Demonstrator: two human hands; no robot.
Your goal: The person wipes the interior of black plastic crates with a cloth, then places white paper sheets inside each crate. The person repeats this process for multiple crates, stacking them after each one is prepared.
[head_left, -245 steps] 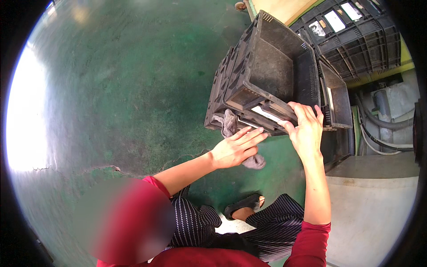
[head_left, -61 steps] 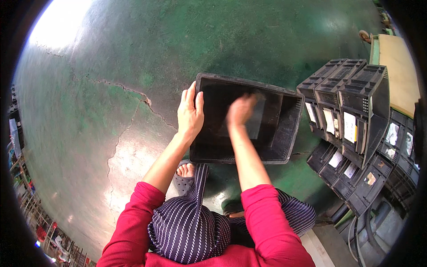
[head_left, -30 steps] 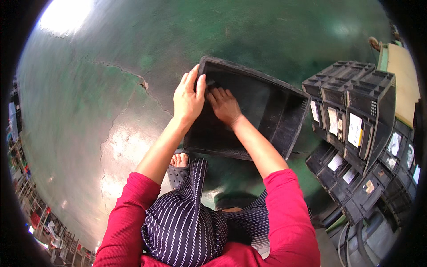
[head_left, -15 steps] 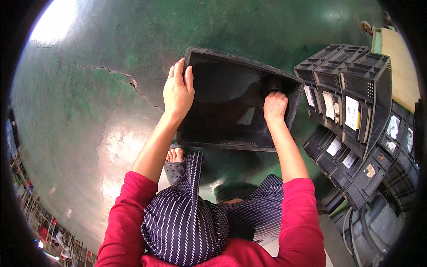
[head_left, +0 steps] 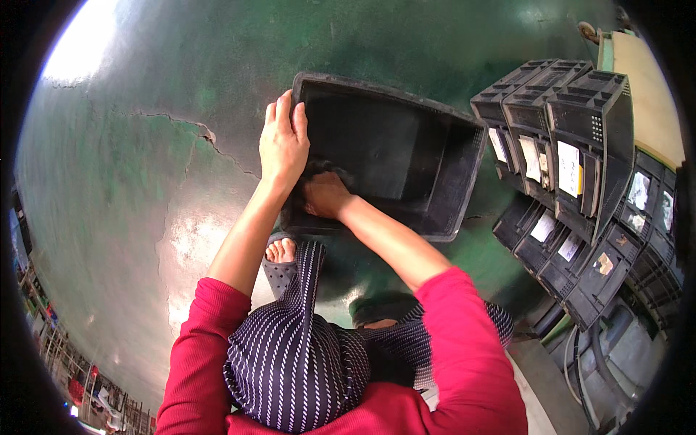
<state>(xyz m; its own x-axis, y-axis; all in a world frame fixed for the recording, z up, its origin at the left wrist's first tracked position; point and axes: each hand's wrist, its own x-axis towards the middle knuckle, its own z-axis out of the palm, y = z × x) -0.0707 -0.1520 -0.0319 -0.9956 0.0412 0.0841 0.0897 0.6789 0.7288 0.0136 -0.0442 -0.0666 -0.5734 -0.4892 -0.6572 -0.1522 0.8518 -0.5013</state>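
Our right hand (head_left: 328,196) has shifted from the right end of the crate (head_left: 457,177) toward its near-left corner, fingers too hidden to read, so we judge the work has swapped ends; left hand (head_left: 283,148) clamps the left rim, crate over the floor (head_left: 399,36), left of the stack (head_left: 576,112).

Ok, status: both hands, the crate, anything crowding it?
Left hand gripping black crate at its left end. Right hand inside, same end, grip too dark to read. Stacked crates close by, on the right.

Sleeves (head_left: 471,348) are red; trousers (head_left: 290,370) dark, white-striped; one clog (head_left: 278,275) grey.
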